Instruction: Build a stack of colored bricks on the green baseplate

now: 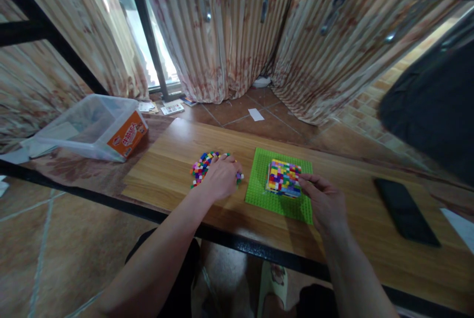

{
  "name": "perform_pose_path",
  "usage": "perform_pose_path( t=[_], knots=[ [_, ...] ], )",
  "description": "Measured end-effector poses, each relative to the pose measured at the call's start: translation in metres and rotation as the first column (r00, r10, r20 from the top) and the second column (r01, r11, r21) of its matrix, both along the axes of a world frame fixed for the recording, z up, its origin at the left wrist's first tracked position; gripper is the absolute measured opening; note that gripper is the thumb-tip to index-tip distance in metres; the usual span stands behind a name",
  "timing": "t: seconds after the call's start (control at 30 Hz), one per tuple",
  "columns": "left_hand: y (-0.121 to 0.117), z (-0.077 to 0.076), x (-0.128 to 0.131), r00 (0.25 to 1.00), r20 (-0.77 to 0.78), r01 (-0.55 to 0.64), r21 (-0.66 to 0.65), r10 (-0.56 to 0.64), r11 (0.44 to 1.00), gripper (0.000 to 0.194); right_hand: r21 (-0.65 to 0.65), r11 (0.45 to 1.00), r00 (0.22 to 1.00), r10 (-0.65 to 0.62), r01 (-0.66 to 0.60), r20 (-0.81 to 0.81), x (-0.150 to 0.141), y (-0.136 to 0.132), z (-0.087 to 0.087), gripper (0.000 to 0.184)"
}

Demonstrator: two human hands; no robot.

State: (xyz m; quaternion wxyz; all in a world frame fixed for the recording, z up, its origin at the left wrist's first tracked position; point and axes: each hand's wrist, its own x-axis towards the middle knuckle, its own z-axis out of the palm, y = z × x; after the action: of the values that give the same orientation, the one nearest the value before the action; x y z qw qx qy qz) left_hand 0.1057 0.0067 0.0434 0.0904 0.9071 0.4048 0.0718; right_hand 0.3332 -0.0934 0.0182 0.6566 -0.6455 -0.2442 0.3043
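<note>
My left hand point(223, 176) reaches over a loose pile of small coloured toy bricks point(203, 164). Its fingers bend down at the pile's right side, and the tips are hidden. A green studded baseplate point(256, 194) lies to the right of that pile. On it stands a many-coloured block built of small toy bricks point(284, 178), layered and roughly square. At the block's right edge is my right hand point(326, 202), thumb and forefinger pinched together against the upper corner. Whether a loose brick sits between those fingertips is too small to make out.
A clear plastic bin point(92, 125) with an orange label stands at the left. A dark phone-like slab point(406, 212) lies on the wooden tabletop point(355, 179) at the right, with white paper point(459, 226) beyond it. Striped curtains point(229, 46) hang behind.
</note>
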Motion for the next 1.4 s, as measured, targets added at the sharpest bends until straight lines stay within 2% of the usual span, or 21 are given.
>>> perform_pose_path(
  t=[0.1, 0.33, 0.57, 0.87, 0.93, 1.0, 1.07, 1.13, 1.2, 1.23, 1.3, 1.4],
  knots=[
    [0.002, 0.001, -0.001, 1.0, -0.023, -0.003, -0.024, 0.002, 1.0, 0.022, -0.005, 1.0, 1.0, -0.01, 0.01, -0.026, -0.001, 0.0, 0.002, 0.02],
    [0.001, -0.002, 0.004, 0.999, -0.031, -0.006, 0.007, 0.007, 1.0, 0.015, -0.015, 1.0, 0.999, -0.014, 0.014, -0.035, -0.002, 0.001, 0.004, 0.021],
    [0.0, -0.004, 0.011, 0.999, -0.038, 0.011, 0.028, -0.01, 1.0, 0.016, -0.031, 0.999, 1.0, -0.014, 0.013, -0.022, -0.002, 0.0, 0.002, 0.024],
    [0.0, 0.0, 0.013, 0.998, -0.053, 0.029, -0.028, -0.031, 0.999, 0.019, -0.043, 0.999, 1.0, 0.007, -0.007, 0.015, 0.001, 0.0, -0.001, 0.03],
    [0.0, 0.0, 0.012, 0.999, -0.036, 0.019, -0.015, -0.02, 1.0, 0.018, -0.027, 1.0, 0.998, -0.005, 0.006, 0.056, 0.002, 0.001, -0.001, 0.029],
    [0.001, 0.0, 0.011, 1.0, 0.012, 0.006, -0.001, -0.006, 1.0, 0.018, -0.021, 0.998, 0.985, -0.046, 0.051, 0.165, 0.001, 0.001, 0.0, 0.028],
    [0.002, 0.0, 0.009, 0.992, 0.125, 0.022, -0.03, -0.018, 0.999, 0.017, -0.003, 0.997, 0.934, -0.071, 0.077, 0.35, -0.003, 0.0, 0.003, 0.024],
    [0.002, 0.0, 0.01, 0.953, 0.301, 0.064, -0.14, -0.019, 0.988, 0.017, 0.041, 0.999, 0.849, -0.037, 0.018, 0.528, -0.011, -0.002, 0.007, 0.019],
    [0.0, 0.001, 0.013, 0.863, 0.504, 0.133, -0.311, 0.044, 0.941, 0.018, 0.081, 0.99, 0.781, 0.042, -0.117, 0.623, -0.023, -0.003, 0.012, 0.015],
    [-0.003, 0.002, 0.016, 0.799, 0.592, 0.179, -0.404, 0.107, 0.897, 0.019, 0.079, 0.981, 0.75, 0.082, -0.177, 0.656, -0.03, -0.004, 0.014, 0.014],
    [-0.008, 0.006, 0.021, 0.662, 0.702, 0.296, -0.568, 0.263, 0.768, 0.025, 0.043, 0.959, 0.689, 0.17, -0.281, 0.704, -0.042, -0.005, 0.017, 0.015],
    [-0.019, 0.012, 0.029, 0.508, 0.706, 0.448, -0.706, 0.494, 0.548, 0.028, 0.02, 0.94, 0.657, 0.223, -0.341, 0.72, -0.053, -0.004, 0.018, 0.019]
  ],
)
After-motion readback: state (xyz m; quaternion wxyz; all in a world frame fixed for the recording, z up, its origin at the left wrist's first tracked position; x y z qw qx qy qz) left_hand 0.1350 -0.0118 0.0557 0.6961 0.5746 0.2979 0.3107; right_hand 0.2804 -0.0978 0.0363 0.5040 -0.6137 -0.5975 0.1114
